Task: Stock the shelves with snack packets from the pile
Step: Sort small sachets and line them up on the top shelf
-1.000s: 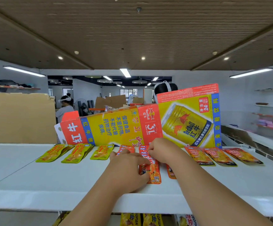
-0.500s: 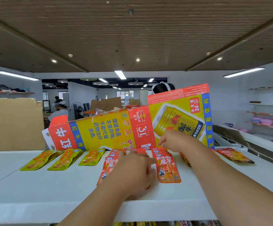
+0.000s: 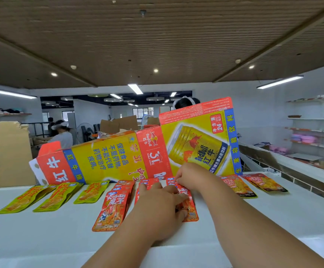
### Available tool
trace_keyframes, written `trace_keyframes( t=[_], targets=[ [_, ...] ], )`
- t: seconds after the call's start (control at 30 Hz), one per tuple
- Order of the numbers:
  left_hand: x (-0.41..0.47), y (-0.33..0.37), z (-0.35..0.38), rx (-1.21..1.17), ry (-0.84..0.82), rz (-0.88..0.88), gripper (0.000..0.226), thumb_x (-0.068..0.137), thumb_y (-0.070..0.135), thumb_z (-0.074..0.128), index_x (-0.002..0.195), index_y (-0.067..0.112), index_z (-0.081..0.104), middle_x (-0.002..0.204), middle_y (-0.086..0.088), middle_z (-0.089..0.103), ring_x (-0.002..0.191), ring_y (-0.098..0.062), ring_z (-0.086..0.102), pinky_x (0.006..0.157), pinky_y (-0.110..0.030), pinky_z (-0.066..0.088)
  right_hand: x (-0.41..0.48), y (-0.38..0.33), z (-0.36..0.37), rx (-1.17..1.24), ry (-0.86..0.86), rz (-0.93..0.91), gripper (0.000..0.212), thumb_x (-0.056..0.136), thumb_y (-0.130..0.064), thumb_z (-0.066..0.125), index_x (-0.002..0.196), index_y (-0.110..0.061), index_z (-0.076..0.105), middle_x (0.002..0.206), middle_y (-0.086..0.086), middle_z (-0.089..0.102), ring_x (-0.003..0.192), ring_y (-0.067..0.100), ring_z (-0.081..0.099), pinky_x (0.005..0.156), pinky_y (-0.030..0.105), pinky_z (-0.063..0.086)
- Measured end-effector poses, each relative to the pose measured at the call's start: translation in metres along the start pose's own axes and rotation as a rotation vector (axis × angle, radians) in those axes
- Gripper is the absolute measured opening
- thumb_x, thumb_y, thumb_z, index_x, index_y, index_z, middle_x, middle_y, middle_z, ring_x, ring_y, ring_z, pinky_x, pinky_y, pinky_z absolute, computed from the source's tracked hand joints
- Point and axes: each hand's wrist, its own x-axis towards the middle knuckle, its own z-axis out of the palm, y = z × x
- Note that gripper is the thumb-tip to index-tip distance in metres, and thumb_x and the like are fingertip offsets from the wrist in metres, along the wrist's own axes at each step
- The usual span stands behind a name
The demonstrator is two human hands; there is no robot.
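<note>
Both hands work at the middle of the white shelf (image 3: pixel 41 233) top. L hand (image 3: pixel 161 209) lies palm down w/ fingers (image 3: pixel 176 198) spread fairly wide and flat, pressing on a red packet (image 3: pixel 191 211). R hand (image 3: pixel 189 176) is just behind it, fingers curled narrow, pinching the far end of the same packet near its blue tag. The packet lies flat, long axis front-to-back, blue-tag end pointing away from the person, bottom edge toward the shelf's front.

Just left of it is a red packet stack (image 3: pixel 112 209), overlapped, same front-to-back axis, near end tilted slightly left. Further left, green packets (image 3: pixel 58 196) in three small groups lie flat, near ends fanned out left. Right of the hands, orange packets (image 3: pixel 238 186) lie flat, near ends angled right. Cannot tell how many per group.

Behind the whole row a flattened Red Bull carton (image 3: pixel 107 159) stands propped along the shelf's back; the far ends of the packets sit just beside its base.
</note>
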Motion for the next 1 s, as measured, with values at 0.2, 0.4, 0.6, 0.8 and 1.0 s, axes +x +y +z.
trace_keyframes(
  t=[0.2, 0.4, 0.6, 0.8, 1.0],
  targets=[
    [0.001, 0.003, -0.001, 0.046, 0.012, 0.007, 0.053, 0.1, 0.062, 0.037, 0.151, 0.048, 0.033, 0.154, 0.015, 0.04, 0.142, -0.028, 0.031, 0.113, -0.065, 0.015, 0.0, 0.001, 0.001, 0.056, -0.005, 0.034, 0.023, 0.091, -0.018, 0.058, 0.101, -0.014, 0.078, 0.106, 0.015, 0.072, 0.092, 0.029, 0.071, 0.067, 0.035, 0.053],
    [-0.001, 0.002, -0.001, 0.052, 0.016, 0.002, 0.054, 0.1, 0.063, 0.036, 0.151, 0.049, 0.033, 0.154, 0.017, 0.039, 0.14, -0.028, 0.031, 0.112, -0.062, 0.018, 0.0, 0.002, 0.003, 0.08, 0.0, 0.059, 0.023, 0.091, -0.018, 0.058, 0.099, -0.015, 0.079, 0.106, 0.012, 0.074, 0.095, 0.027, 0.071, 0.07, 0.034, 0.053],
    [-0.003, 0.0, -0.001, 0.018, 0.055, -0.001, 0.053, 0.099, 0.063, 0.038, 0.15, 0.048, 0.036, 0.153, 0.017, 0.04, 0.14, -0.025, 0.031, 0.112, -0.062, 0.018, -0.003, 0.002, 0.0, 0.094, 0.057, 0.029, 0.024, 0.091, -0.02, 0.055, 0.098, -0.015, 0.077, 0.102, 0.012, 0.073, 0.09, 0.027, 0.07, 0.08, 0.039, 0.058],
    [-0.008, -0.005, -0.006, -0.026, 0.241, -0.037, 0.05, 0.097, 0.062, 0.038, 0.145, 0.048, 0.041, 0.151, 0.014, 0.046, 0.136, -0.021, 0.038, 0.108, -0.054, 0.028, -0.018, -0.004, -0.015, 0.084, 0.173, -0.021, 0.02, 0.091, -0.026, 0.056, 0.089, -0.017, 0.074, 0.089, 0.011, 0.071, 0.087, 0.031, 0.068, 0.075, 0.044, 0.057],
    [-0.036, -0.046, -0.026, -0.089, 0.29, -0.182, 0.053, 0.096, 0.064, 0.044, 0.147, 0.049, 0.042, 0.149, 0.02, 0.047, 0.136, -0.017, 0.038, 0.105, -0.046, 0.031, -0.047, -0.029, -0.036, 0.065, 0.251, -0.099, 0.02, 0.095, -0.031, 0.057, 0.099, -0.025, 0.075, 0.098, -0.002, 0.071, 0.086, 0.019, 0.064, 0.067, 0.03, 0.048]
  ],
)
